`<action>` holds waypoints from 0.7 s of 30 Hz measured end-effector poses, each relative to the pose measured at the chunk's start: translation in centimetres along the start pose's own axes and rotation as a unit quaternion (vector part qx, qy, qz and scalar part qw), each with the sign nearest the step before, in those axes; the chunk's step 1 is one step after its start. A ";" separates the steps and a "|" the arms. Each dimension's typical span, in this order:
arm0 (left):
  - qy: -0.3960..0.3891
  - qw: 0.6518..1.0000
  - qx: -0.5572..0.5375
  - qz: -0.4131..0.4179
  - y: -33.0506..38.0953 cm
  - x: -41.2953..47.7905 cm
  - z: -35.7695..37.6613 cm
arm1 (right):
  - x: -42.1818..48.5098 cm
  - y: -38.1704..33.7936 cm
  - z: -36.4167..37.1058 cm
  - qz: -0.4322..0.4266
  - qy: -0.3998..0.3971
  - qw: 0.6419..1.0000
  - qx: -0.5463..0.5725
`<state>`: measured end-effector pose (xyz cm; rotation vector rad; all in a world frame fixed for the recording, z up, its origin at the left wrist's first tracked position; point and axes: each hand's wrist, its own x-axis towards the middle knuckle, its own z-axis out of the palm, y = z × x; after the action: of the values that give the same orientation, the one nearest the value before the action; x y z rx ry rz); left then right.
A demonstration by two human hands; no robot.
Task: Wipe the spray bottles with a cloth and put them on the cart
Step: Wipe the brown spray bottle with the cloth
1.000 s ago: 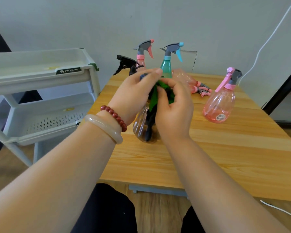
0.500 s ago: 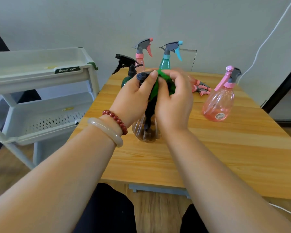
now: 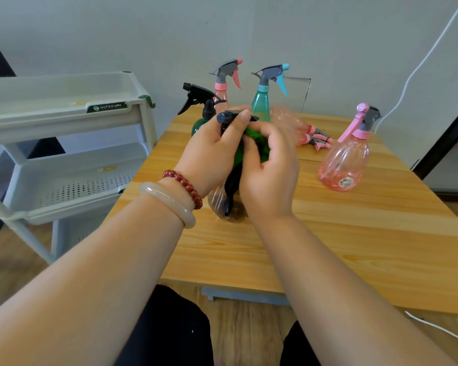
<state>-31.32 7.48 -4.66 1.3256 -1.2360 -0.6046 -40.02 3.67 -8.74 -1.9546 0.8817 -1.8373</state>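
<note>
Gripping a clear round plastic spray bottle [image 3: 224, 207] by its black trigger head with the curled left hand [image 3: 212, 151], at the near part of the pale wooden table [image 3: 354, 247]. Pinching a crumpled green cloth [image 3: 257, 143] against its neck with the right hand [image 3: 271, 167]. Farther left, beside the table: white plastic tiered cart [image 3: 64, 112].

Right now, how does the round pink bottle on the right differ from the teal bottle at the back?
Shape: the round pink bottle is squat and bulbous; the teal bottle is slim. Trigger: the pink bottle's is pink, the teal bottle's blue. Visibility: the pink bottle shows whole; the teal bottle's base is hidden. Both stand upright on the table, with grey spray heads, neither held.
</note>
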 end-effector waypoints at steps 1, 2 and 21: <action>-0.002 1.000 0.002 0.004 0.1 -0.1 0.0 | 0.5 0.2 -0.1 0.008 0.008 1.000 -0.003; -0.004 1.000 0.007 0.008 0.2 -0.1 0.1 | 1.3 0.3 -0.1 0.029 0.019 0.999 -0.003; 0.053 0.974 0.200 0.089 1.3 2.6 -2.8 | 2.3 0.2 0.7 -0.006 0.016 1.000 0.000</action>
<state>-28.33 6.49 -2.04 1.5334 -1.4172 -0.1569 -39.39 1.92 -7.12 -1.9403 0.8819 -1.8791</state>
